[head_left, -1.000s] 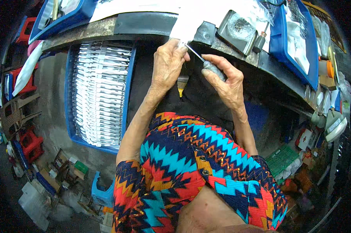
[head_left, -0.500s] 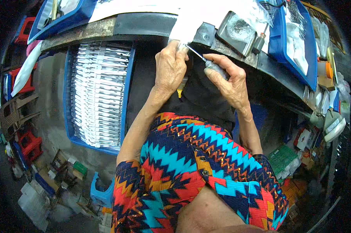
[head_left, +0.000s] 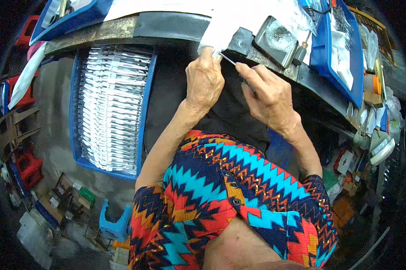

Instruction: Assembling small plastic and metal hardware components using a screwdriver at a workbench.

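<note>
My right hand [head_left: 271, 98] is closed round the handle of a screwdriver [head_left: 228, 59], which the fingers mostly cover. Its thin metal shaft slants up and left to the fingertips of my left hand [head_left: 205, 83]. My left hand is closed at the bench edge, pinching a small whitish piece [head_left: 217, 50] that merges with the glare, so I cannot make out its kind. The screwdriver's tip meets or lies close to this piece. Both hands are just in front of the bench [head_left: 174, 28].
A blue tray [head_left: 72, 130] of stacked silvery-white metal strips [head_left: 113, 108] stands low at left. On the bench are a metal tray [head_left: 275, 38], a second screwdriver [head_left: 300, 53] and a blue bin [head_left: 320, 54]. A blue stool [head_left: 115, 222] is at lower left.
My right hand has turned over the screwdriver handle, which now shows less. My left hand has shifted slightly right, and the yellow-tipped thing below it is out of sight.
</note>
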Demonstrator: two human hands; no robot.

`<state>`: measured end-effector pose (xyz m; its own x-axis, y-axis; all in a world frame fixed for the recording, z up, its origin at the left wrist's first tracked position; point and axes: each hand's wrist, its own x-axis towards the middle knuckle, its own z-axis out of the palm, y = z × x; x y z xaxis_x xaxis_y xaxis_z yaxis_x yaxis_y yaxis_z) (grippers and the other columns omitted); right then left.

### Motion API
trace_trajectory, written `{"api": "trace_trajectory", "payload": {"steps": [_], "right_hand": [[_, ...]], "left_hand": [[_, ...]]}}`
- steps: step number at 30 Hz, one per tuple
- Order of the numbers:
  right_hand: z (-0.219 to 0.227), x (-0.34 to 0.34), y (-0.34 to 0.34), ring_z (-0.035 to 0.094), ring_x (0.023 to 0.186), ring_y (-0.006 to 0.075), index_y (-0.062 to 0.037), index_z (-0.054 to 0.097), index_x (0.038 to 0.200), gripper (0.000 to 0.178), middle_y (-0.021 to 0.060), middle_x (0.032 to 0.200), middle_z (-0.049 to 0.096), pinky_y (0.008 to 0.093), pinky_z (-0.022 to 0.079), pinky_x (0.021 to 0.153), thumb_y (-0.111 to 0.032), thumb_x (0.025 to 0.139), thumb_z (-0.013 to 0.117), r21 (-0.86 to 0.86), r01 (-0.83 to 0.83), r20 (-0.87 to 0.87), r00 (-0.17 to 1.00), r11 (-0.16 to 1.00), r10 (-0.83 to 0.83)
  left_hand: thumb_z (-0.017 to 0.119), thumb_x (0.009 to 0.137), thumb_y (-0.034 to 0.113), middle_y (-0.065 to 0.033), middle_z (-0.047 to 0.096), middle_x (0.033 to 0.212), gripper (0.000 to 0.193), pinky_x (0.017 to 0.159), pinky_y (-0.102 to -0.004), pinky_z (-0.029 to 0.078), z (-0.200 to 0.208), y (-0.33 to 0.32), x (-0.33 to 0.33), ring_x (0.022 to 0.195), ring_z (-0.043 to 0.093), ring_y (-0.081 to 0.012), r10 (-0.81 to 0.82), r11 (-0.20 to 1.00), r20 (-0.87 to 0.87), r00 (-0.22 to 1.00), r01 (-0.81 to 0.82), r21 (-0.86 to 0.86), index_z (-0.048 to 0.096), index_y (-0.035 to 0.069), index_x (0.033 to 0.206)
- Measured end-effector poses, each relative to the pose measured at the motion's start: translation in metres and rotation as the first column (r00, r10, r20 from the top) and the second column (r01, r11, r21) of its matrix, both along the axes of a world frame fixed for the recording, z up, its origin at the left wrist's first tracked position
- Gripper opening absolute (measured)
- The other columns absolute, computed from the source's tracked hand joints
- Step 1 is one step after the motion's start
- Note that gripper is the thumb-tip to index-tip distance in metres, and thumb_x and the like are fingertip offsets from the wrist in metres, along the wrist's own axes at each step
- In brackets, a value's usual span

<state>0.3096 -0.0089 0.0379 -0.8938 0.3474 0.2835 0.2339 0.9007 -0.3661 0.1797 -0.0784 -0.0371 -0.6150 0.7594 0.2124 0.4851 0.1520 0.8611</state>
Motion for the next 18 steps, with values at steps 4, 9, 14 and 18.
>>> {"api": "trace_trajectory", "payload": {"steps": [4,9,14,18], "right_hand": [[0.0,0.0,0.008,0.054,0.062,0.0239,-0.0038,0.05,0.107,0.036,0.0085,0.071,0.047,0.0338,0.045,0.049,-0.004,0.072,0.058,0.139,-0.069,0.104,0.993,0.988,0.055],[-0.002,-0.001,0.012,0.054,0.061,0.0235,-0.0037,0.049,0.11,0.04,0.0089,0.071,0.046,0.0335,0.045,0.046,-0.005,0.072,0.058,0.033,-0.085,0.189,0.979,0.996,0.077],[0.002,-0.005,0.009,0.052,0.057,0.0227,-0.0021,0.049,0.112,0.043,0.0096,0.07,0.045,0.0323,0.045,0.044,-0.003,0.07,0.058,-0.021,-0.064,0.24,0.968,0.998,0.067],[0.001,-0.008,0.007,0.051,0.052,0.0206,0.0004,0.054,0.106,0.034,0.0098,0.064,0.048,0.03,0.044,0.044,-0.001,0.072,0.058,-0.205,0.025,0.136,0.991,0.978,0.003]], "left_hand": [[0.045,0.087,0.005,-0.0134,0.055,0.058,0.008,0.046,-0.0367,0.044,-0.001,0.001,0.002,0.052,0.058,-0.0292,-0.003,0.999,-0.039,0.999,0.004,0.035,0.048,-0.002,0.089],[0.045,0.085,0.001,-0.0154,0.052,0.056,0.007,0.044,-0.0385,0.042,-0.009,0.004,0.005,0.051,0.057,-0.0316,-0.002,0.996,-0.041,0.999,0.006,0.093,0.045,-0.002,0.091],[0.048,0.083,-0.001,-0.0181,0.052,0.058,0.012,0.042,-0.0387,0.041,-0.015,0.006,0.006,0.052,0.058,-0.0335,-0.009,0.99,-0.02,1.0,0.012,0.142,0.045,-0.004,0.094],[0.048,0.082,-0.002,-0.0217,0.054,0.061,0.015,0.043,-0.0397,0.042,-0.01,0.007,0.006,0.057,0.059,-0.0371,0.02,0.99,-0.075,0.997,-0.01,0.138,0.045,-0.006,0.096]]}}
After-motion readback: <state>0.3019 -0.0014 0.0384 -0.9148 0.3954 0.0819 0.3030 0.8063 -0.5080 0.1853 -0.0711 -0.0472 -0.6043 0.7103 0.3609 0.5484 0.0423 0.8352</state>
